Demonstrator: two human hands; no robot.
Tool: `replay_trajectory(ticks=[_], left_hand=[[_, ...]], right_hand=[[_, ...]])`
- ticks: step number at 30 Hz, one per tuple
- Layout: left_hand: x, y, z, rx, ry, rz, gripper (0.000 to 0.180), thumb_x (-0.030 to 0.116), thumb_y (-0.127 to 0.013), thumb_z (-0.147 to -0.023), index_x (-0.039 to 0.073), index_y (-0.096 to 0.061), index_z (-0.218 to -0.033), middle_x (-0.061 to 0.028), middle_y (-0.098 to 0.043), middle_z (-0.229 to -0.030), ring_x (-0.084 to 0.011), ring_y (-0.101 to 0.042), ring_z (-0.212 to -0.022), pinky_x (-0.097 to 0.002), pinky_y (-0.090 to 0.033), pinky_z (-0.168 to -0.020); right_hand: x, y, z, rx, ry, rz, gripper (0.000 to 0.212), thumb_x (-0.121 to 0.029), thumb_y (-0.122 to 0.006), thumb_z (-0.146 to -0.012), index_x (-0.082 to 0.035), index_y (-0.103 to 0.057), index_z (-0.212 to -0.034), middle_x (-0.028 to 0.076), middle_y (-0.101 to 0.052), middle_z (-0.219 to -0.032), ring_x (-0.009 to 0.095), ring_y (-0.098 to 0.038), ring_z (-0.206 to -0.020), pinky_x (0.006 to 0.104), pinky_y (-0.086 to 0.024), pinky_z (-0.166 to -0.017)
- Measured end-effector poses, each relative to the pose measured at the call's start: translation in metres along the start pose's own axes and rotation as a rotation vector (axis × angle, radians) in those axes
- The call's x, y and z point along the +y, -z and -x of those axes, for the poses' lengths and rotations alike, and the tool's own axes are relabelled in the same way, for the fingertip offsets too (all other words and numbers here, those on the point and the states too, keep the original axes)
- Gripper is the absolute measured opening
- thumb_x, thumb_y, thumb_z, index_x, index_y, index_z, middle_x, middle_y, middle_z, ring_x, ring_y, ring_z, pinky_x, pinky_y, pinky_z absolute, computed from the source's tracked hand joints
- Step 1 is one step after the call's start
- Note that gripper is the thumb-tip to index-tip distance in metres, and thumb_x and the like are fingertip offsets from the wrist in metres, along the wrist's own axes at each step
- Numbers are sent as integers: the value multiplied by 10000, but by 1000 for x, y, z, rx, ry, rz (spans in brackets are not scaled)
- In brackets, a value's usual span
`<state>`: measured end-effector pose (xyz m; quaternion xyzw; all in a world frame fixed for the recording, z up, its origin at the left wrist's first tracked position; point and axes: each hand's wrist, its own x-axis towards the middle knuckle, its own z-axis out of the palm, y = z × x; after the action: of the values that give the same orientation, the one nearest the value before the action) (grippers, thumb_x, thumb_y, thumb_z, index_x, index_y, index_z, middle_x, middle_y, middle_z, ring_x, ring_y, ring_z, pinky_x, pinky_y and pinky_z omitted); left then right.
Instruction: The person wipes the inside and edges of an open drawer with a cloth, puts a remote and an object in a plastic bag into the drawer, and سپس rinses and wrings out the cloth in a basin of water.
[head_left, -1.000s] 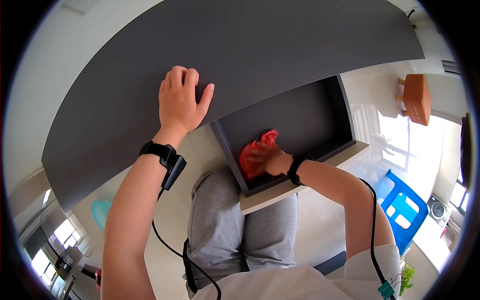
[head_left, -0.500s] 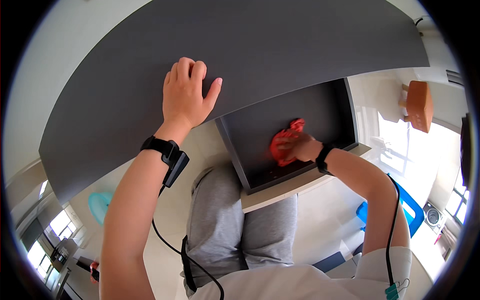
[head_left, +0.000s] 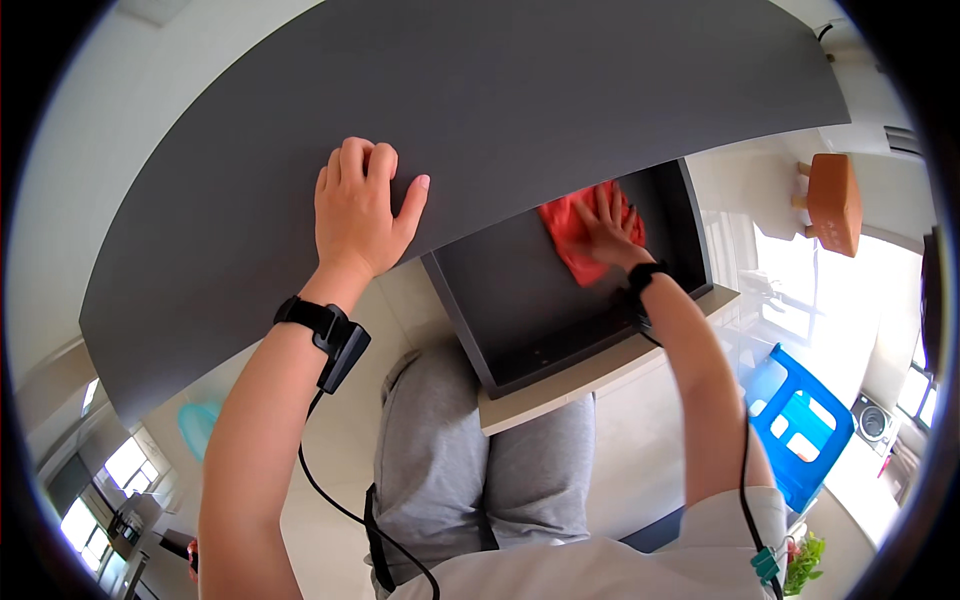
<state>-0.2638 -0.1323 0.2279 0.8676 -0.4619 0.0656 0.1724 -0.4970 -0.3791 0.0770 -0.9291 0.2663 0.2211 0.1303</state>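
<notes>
Inside a pulled-out dark grey drawer (head_left: 500,290), my right hand (head_left: 612,238) lies on a red cloth (head_left: 566,238), fingers spread over it. The cloth is crumpled under the palm and flatter toward its left side. It touches the drawer floor near the back, close to the desk edge. My left hand (head_left: 362,212) rests on the dark grey desk top (head_left: 560,90), its fingers bent a little and the thumb apart, holding nothing.
The drawer's pale front (head_left: 550,402) sits just above my knees. To the right stand a blue plastic stool (head_left: 800,425) and a brown stool (head_left: 834,205) with short legs. A teal round object (head_left: 196,430) shows under the desk at left. A black cable (head_left: 325,485) hangs from my left wristband.
My right hand has moved away from me, toward the back of the drawer, taking the red cloth along. The cloth is more spread out. My left hand stays on the desk.
</notes>
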Motion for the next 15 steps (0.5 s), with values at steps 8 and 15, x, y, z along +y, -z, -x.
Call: replay_trajectory(ticks=[8, 15], left_hand=[[3, -2, 1, -3, -16, 2, 237, 274, -596, -848, 82, -457, -855, -62, -433, -895, -258, -466, -848, -379, -384, -742], [2, 1, 2, -45, -4, -5, 235, 270, -581, -858, 75, -452, -865, -74, -426, -896, -264, -464, -850, -387, -386, -746]], right_hand=[[-124, -56, -35, 370, -359, -97, 707, -513, -469, -864, -81, -334, -1407, 148, -201, -1509, 389, -9, -1416, 697, -23, -1043], [-158, -56, 2, 398, 19, -269, 741, -551, -503, -834, -54, -388, -1373, 137, -278, -1472, 350, -108, -1413, 639, -67, -1084]])
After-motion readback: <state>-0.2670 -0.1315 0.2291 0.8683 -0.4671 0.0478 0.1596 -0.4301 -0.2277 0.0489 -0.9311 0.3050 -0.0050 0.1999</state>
